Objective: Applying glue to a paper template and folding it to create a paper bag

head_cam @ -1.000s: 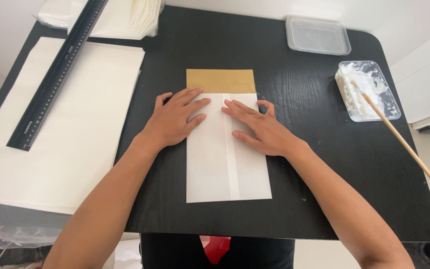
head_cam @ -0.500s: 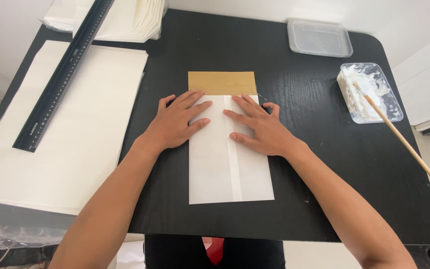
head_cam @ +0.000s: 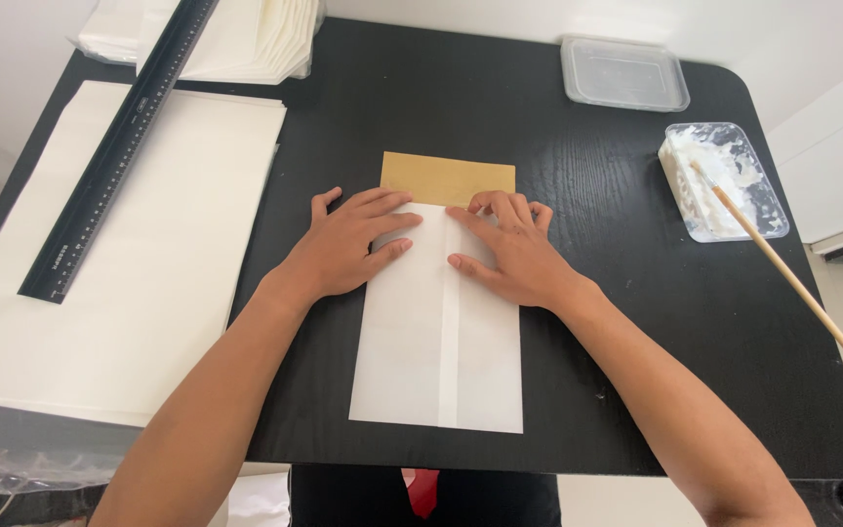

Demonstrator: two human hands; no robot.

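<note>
Side flaps already folded into a centre seam, the left hand [head_cam: 348, 249] and right hand [head_cam: 509, 256] — both flat, fingers spread — press the white paper sleeve [head_cam: 438, 327]; its brown insert [head_cam: 448, 179] at 12 o'clock remains uncovered.

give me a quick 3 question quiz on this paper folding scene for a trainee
1. True or false: both the left hand and the right hand press flat on the folded white paper sheet.
2. What sticks out from under the top edge of that sheet? A) brown card rectangle B) a red cloth C) a metal plate
3. Which thing rests in the clear plastic tray of white paste?

Key
1. True
2. A
3. The thin wooden stick, with its other end lying out over the black wooden table.
</note>
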